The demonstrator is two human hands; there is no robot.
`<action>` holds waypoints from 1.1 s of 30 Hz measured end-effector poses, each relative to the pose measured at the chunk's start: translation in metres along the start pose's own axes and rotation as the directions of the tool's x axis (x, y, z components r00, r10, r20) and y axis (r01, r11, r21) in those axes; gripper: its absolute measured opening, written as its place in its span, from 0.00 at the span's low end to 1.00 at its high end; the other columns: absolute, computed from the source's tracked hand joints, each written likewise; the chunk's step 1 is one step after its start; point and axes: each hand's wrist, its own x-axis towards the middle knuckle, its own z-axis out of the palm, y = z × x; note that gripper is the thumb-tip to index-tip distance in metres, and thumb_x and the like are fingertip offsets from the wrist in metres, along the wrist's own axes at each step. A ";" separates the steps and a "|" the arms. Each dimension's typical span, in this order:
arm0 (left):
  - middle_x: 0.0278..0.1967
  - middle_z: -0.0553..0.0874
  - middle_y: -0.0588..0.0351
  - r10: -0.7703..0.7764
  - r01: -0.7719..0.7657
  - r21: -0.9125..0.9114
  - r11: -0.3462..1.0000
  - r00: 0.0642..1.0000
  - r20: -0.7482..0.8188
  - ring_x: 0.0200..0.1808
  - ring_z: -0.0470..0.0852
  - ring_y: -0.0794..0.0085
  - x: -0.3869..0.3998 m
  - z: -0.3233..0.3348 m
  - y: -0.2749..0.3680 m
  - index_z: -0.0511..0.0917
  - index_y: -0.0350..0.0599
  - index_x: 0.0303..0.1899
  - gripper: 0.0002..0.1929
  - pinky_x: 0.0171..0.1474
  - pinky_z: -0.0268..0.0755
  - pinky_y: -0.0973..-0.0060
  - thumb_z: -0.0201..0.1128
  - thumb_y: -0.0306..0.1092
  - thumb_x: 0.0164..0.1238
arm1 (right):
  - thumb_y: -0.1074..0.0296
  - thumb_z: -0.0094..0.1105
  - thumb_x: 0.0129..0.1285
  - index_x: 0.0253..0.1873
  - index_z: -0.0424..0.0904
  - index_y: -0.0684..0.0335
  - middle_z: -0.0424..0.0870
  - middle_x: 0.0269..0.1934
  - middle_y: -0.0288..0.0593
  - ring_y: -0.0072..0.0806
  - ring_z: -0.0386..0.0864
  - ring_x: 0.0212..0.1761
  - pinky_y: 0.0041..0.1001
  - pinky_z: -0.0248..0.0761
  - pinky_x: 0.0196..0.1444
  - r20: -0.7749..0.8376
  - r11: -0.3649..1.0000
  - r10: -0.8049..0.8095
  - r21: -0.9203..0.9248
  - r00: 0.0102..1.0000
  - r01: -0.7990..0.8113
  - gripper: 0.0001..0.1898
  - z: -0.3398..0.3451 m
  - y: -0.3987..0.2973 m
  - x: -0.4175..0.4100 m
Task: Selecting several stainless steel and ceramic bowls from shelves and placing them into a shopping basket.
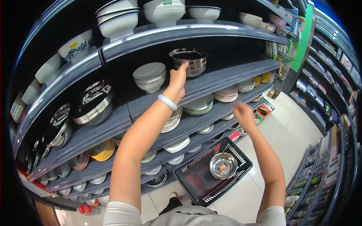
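Observation:
My left hand (179, 77), with a pale bangle on its wrist, reaches to a shiny stainless steel bowl (195, 67) on the shelf. Its thumb lies against the bowl's near side; the other fingers are hidden, so a grip cannot be confirmed. Left of that bowl stands a white bowl (150, 80) with a grey top. My right hand (243, 111), blurred and with its fingers curled, is in the air in front of the lower shelves, apart from the plates. Below, a steel bowl (223, 165) sits in a black plastic shopping basket (185, 185) near the floor.
White bowls (118, 22) stand on the shelf above. Large steel bowls (94, 106) are at the left. Lower shelves hold stacked pink plates (226, 93), yellow dishes (103, 149) and white dishes. Shelving with goods (311, 169) lines the right side, across a tiled floor (282, 113).

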 end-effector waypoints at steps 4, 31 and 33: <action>0.48 0.71 0.43 -0.128 0.119 -0.152 0.981 0.991 -0.048 0.51 0.67 0.67 0.021 0.023 0.001 0.58 0.30 0.52 0.33 0.55 0.56 0.74 0.58 0.49 0.55 | 0.57 0.57 0.51 0.40 0.77 0.69 0.80 0.32 0.53 0.43 0.78 0.35 0.32 0.69 0.39 -0.129 0.980 0.134 0.165 0.982 -0.112 0.19 0.008 -0.031 0.125; 0.36 0.72 0.58 0.019 0.151 -0.301 0.942 0.869 0.495 0.41 0.70 0.71 -0.108 0.032 0.019 0.66 0.41 0.43 0.15 0.50 0.63 0.64 0.59 0.31 0.54 | 0.71 0.48 0.50 0.44 0.70 0.69 0.77 0.35 0.45 0.31 0.77 0.35 0.28 0.75 0.38 0.302 0.557 0.309 0.711 0.902 -0.429 0.15 -0.069 -0.080 0.042; 0.41 0.72 0.55 -0.008 0.200 -0.305 0.931 0.846 0.533 0.45 0.70 0.70 -0.137 0.036 -0.004 0.61 0.40 0.51 0.23 0.51 0.63 0.64 0.59 0.29 0.54 | 0.73 0.45 0.50 0.49 0.67 0.70 0.76 0.41 0.46 0.30 0.76 0.41 0.30 0.73 0.41 0.198 0.573 0.402 0.707 0.894 -0.415 0.18 -0.071 -0.066 -0.002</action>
